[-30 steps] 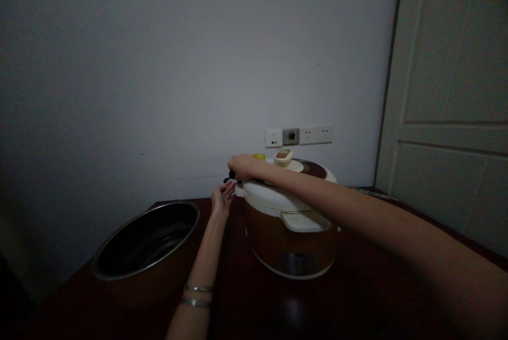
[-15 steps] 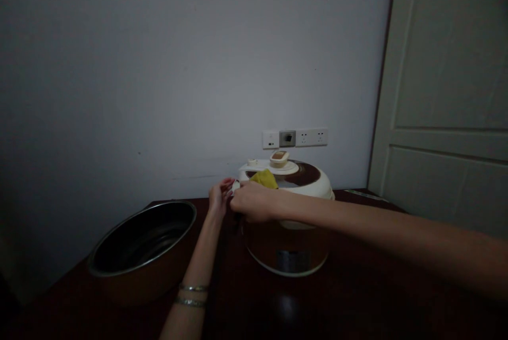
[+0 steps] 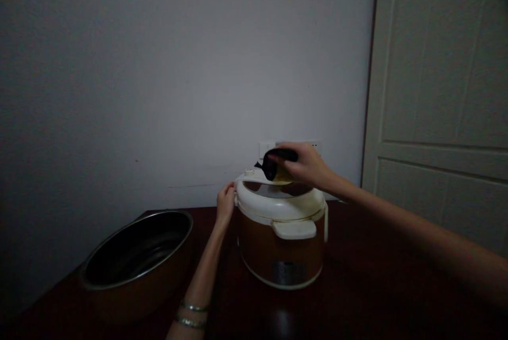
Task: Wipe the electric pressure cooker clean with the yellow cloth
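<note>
Brown-and-white rice cooker sits upright on a dark reddish-brown wooden table, mid-frame, with a white rim and a glossy dark top.

Right hand is above the cooker's top, fingers curled and closed around a black soft wad - exact item can't be told from this view. A yellow cloth shows just under it, bunched at the hand and close to the white rim; whether it touches the rim is unclear.

Left hand is at the cooker's left side, fingers partly curled against the white rim. Firm grip or light touch - can't tell. Two thin metal bangles are on the left wrist.

Round steel bowl, brown outside, dark inside, stands on the table left of the cooker, well apart from it. White wall socket strip is behind the right hand, partly hidden. White panelled door is on the right, beside a pale grey wall.
</note>
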A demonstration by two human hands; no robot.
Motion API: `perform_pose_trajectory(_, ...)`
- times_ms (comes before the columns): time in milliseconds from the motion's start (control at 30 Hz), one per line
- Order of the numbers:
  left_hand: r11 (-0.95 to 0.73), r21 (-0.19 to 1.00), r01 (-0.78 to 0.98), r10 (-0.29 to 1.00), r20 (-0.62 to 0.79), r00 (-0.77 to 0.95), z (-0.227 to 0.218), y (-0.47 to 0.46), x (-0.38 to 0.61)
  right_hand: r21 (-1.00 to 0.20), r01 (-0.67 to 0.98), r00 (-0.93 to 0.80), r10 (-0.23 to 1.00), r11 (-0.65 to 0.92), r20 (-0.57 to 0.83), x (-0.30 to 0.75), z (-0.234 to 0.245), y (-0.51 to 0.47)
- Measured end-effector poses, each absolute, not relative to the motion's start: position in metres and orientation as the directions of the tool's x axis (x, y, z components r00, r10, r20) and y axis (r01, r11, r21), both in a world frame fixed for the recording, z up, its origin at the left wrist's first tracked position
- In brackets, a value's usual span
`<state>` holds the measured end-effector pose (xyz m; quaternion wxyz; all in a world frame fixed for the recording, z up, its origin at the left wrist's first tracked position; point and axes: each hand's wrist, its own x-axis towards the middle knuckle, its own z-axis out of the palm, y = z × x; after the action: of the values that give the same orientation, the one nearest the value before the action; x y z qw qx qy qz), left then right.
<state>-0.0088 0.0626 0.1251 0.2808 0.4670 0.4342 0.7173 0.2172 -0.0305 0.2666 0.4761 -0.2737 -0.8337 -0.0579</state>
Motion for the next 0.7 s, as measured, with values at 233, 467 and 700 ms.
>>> perform_pose_trajectory(233, -0.444, 0.893, -0.066, 0.832, 0.384, -0.4, 0.127, 0.067, -0.014, 0.025, 0.648, -0.515, 0.414, 0.762, 0.751, 0.142, 0.283, 0.014)
perform_pose_trajectory(467, -0.471, 0.871, -0.142, 0.839, 0.392, -0.377, 0.126, 0.069, -0.018, 0.388, 0.665, -0.744, 0.525, 0.638, 0.413, 0.11, 0.238, 0.033)
perform_pose_trajectory(700, -0.528, 0.846, -0.07, 0.807, 0.474, -0.351, 0.119, 0.063, -0.01, 0.291, 0.67, -0.739, 0.579, 0.683, 0.343, 0.123, 0.232, 0.019)
